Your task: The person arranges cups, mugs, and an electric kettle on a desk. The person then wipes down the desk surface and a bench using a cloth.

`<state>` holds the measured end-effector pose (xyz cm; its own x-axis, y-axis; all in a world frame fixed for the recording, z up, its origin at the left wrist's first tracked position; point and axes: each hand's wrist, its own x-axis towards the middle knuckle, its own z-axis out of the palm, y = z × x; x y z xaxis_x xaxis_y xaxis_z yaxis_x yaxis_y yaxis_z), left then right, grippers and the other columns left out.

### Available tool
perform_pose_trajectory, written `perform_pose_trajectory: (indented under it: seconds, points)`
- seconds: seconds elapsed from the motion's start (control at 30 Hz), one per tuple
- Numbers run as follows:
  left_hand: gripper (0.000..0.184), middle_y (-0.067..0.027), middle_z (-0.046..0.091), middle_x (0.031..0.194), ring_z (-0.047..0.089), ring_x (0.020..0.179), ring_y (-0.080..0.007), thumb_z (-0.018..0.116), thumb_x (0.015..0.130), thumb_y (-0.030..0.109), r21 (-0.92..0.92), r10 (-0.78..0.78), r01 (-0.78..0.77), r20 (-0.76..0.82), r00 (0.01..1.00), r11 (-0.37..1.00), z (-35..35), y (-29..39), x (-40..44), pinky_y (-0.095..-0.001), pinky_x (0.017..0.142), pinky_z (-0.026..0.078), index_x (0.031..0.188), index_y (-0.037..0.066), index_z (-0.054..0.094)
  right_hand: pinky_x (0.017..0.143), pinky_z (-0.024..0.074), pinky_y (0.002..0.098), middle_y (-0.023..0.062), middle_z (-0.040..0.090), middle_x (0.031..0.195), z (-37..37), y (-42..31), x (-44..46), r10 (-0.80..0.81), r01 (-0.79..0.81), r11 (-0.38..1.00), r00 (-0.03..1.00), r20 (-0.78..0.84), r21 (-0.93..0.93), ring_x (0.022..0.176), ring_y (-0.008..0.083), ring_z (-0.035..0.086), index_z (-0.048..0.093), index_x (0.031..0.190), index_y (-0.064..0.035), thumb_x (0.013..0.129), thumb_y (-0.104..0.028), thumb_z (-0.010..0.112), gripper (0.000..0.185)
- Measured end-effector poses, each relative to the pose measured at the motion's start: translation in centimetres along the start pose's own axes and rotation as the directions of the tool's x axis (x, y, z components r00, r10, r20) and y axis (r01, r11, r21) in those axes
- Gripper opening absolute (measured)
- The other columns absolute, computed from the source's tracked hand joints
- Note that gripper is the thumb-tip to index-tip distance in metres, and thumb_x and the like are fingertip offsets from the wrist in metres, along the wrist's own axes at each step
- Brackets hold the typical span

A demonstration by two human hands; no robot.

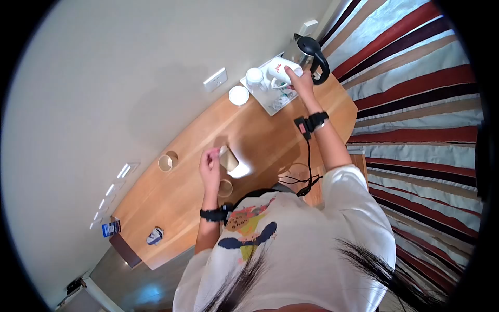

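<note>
The right hand has its fingers closed around a tilted white cup, the kettle just beyond them. The left hand curls its fingers beside a tan object; I cannot tell whether they grip it.

Smooth held cup; glossy wooden tabletop; matt cloth curtain

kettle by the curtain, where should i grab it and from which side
Probably best by its black handle, from the curtain side: the handle loops out that way, opposite the spout, while the right hand and white cup crowd its left.
</note>
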<state>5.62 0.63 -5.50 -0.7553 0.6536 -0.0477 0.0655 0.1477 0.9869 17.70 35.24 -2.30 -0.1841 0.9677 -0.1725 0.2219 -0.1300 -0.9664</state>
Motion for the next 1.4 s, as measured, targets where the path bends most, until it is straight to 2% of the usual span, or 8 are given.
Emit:
perform_pose_trajectory:
  seconds: [0.07,0.1,0.17,0.53,0.87,1.27,1.33,1.4]
  points:
    - [0.009,-0.0069,0.059,0.088,0.054,0.082,-0.0118,0.048,0.087,0.007,-0.095,-0.125,0.119,-0.058,0.99,0.988,-1.9,-1.8,-0.9,-0.0245,0.076,0.043,0.091,0.001,0.053,0.056,0.053,0.0312,0.021,0.059,0.087,0.6,-0.8,2.8,-0.001,0.023,0.939,0.998,0.063,-0.344,0.075,0.0245,0.063,0.045,0.096,0.0122,0.064,-0.047,0.069,0.071]
    - [0.008,-0.0067,0.059,0.087,0.054,0.08,-0.0117,0.047,0.087,0.007,-0.153,-0.169,0.156,-0.077,0.983,0.976,-2.8,-2.6,-1.4,-0.024,0.076,0.043,0.088,0.001,0.053,0.056,0.053,0.0312,0.021,0.059,0.087,1.2,-0.6,3.9,-0.002,0.022,0.94,0.998,0.059,-0.34,0.075,0.0245,0.063,0.045,0.096,0.0122,0.064,-0.047,0.069,0.071]
    - [0.007,-0.0067,0.058,0.085,0.054,0.079,-0.012,0.047,0.087,0.005,-0.132,-0.234,0.218,-0.118,0.965,0.967,-4.2,-2.9,-2.2,-0.0237,0.076,0.042,0.085,0.002,0.052,0.062,0.0508,0.0352,0.0256,0.059,0.074,2.6,0.9,5.6,-0.289,0.229,0.647,0.956,0.044,-0.727,0.072,0.0325,0.062,0.05,0.087,0.0139,0.061,-0.053,0.068,0.074]
    - [0.008,-0.0049,0.058,0.091,0.057,0.075,-0.0122,0.047,0.088,0.012,-0.162,-0.435,0.405,-0.254,0.864,0.9,-7.1,-3.7,-5.4,-0.0232,0.067,0.04,0.089,0.006,0.051,0.07,0.0495,0.0358,0.0177,0.061,0.092,8.4,4.3,9.5,-0.048,0.189,0.454,0.981,0.188,-0.871,0.084,0.029,0.061,0.061,0.087,0.003,0.06,-0.054,0.067,0.064]
    - [0.006,-0.0053,0.057,0.089,0.055,0.072,-0.0117,0.048,0.087,0.009,-0.202,-0.428,0.383,-0.281,0.859,0.901,-6.8,-5.6,-6.0,-0.022,0.064,0.041,0.09,0.005,0.05,0.071,0.0494,0.0359,0.0177,0.061,0.092,9.1,6.0,10.7,0.013,0.184,0.428,0.978,0.21,-0.885,0.084,0.0284,0.061,0.062,0.088,0.0003,0.06,-0.055,0.067,0.062]
    - [0.009,-0.0059,0.054,0.09,0.054,0.073,-0.012,0.05,0.084,0.002,-0.182,-0.364,0.323,-0.28,0.889,0.929,-6.3,-7.0,-5.9,-0.0232,0.067,0.043,0.093,0.002,0.048,0.07,0.0476,0.0411,0.0184,0.051,0.103,8.7,7.3,7.0,-0.227,0.165,0.531,0.973,0.049,-0.831,0.087,0.0348,0.056,0.045,0.103,0.0053,0.071,-0.051,0.059,0.066]
    - [0.012,-0.0069,0.053,0.094,0.054,0.074,-0.0128,0.05,0.084,0.002,-0.18,-0.367,0.322,-0.357,0.859,0.93,-6.5,-7.0,-6.1,-0.024,0.067,0.044,0.096,0.002,0.047,0.072,0.0449,0.0401,0.0176,0.048,0.106,7.6,7.3,3.9,-0.544,0.402,0.364,0.824,0.158,-0.84,0.09,0.0319,0.052,0.045,0.105,0.0017,0.073,-0.042,0.058,0.055]
    - [0.014,-0.0072,0.053,0.094,0.054,0.074,-0.013,0.05,0.084,0.002,-0.171,-0.362,0.32,-0.367,0.857,0.932,-6.9,-7.1,-6.6,-0.0242,0.068,0.044,0.097,0.002,0.046,0.08,0.0403,0.0409,0.0165,0.045,0.112,7.0,9.1,-0.2,-0.47,0.449,0.306,0.838,0.277,-0.839,0.099,0.0335,0.045,0.046,0.109,-0.0013,0.075,-0.033,0.058,0.047]
